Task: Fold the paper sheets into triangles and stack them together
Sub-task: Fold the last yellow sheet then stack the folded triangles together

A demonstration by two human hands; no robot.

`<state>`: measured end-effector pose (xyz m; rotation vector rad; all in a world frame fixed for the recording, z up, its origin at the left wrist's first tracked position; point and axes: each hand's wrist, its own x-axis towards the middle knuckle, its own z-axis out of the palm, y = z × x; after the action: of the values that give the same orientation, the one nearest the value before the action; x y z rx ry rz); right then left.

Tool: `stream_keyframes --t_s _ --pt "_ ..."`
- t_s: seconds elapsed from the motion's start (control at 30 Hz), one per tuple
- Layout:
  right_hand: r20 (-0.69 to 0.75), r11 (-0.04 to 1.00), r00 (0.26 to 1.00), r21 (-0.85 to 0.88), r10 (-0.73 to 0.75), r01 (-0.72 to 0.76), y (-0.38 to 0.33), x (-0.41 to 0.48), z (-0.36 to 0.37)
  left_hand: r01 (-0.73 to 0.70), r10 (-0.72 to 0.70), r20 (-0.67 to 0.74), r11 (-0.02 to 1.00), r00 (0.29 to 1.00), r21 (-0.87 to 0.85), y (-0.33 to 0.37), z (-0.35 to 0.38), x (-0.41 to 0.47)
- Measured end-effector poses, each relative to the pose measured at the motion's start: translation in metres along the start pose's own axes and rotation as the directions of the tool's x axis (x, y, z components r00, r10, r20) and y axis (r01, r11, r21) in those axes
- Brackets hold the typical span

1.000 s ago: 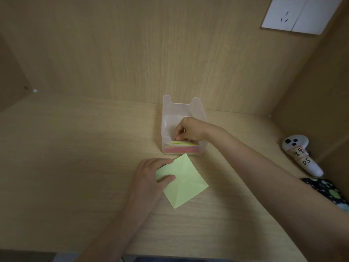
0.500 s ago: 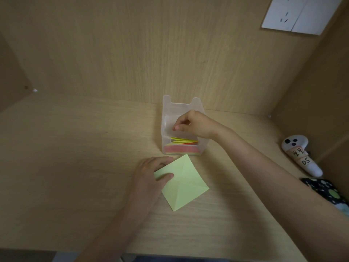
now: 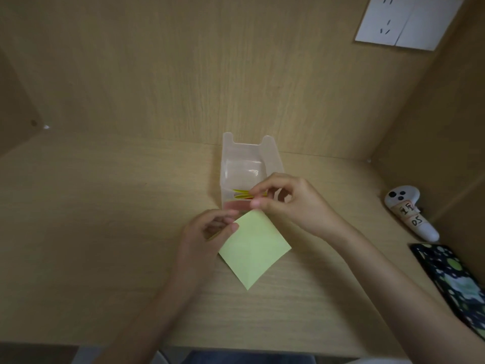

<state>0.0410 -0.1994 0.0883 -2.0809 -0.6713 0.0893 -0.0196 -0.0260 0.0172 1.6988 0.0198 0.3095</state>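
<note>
A light green square paper sheet (image 3: 253, 248) lies cornerwise on the wooden desk, with a faint crease across it. My left hand (image 3: 207, 232) pinches its left corner, thumb on top, and that corner looks slightly lifted. My right hand (image 3: 286, 203) hovers just in front of the clear plastic box (image 3: 228, 153); its thumb tip is at the sheet's far corner, thumb and forefinger apart with nothing between them. Inside the box lie yellow and red paper sheets (image 3: 242, 197), partly hidden by my right fingers.
A white controller (image 3: 409, 214) with a handwritten label lies at the right wall. A dark patterned flat object (image 3: 451, 279) lies in front of it. A white wall socket (image 3: 404, 19) is at the upper right. Wooden walls close in the back and sides.
My right hand came out of the box and down to the green sheet's far corner. My left hand shifted from pressing the sheet to pinching its left corner.
</note>
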Motion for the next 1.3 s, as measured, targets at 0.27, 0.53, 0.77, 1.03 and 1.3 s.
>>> stream_keyframes --t_s 0.27,0.53,0.77,1.03,1.3 --pt "0.015 0.973 0.984 0.148 0.176 -0.176 0.007 -0.011 0.007 0.071 -0.069 0.034 0.994 0.997 -0.078 0.011 0.001 0.001" --pt "-0.034 0.96 0.986 0.235 0.162 -0.149 0.015 -0.017 0.012 0.247 -0.233 0.146 0.966 0.961 -0.083 0.016 0.0 -0.001" --pt "0.171 0.99 0.977 -0.03 -0.131 0.138 0.02 -0.043 0.006 0.271 -0.262 0.099 0.958 0.96 -0.09 0.018 -0.007 0.001" --pt "0.28 0.996 0.959 -0.073 -0.037 0.059 0.015 -0.048 0.011 0.32 -0.308 0.099 0.938 0.946 -0.135 0.019 -0.009 0.002" --pt "0.224 0.991 0.969 -0.053 -0.108 0.122 0.016 -0.051 0.017 0.347 -0.334 0.107 0.927 0.936 -0.142 0.014 -0.013 0.003"
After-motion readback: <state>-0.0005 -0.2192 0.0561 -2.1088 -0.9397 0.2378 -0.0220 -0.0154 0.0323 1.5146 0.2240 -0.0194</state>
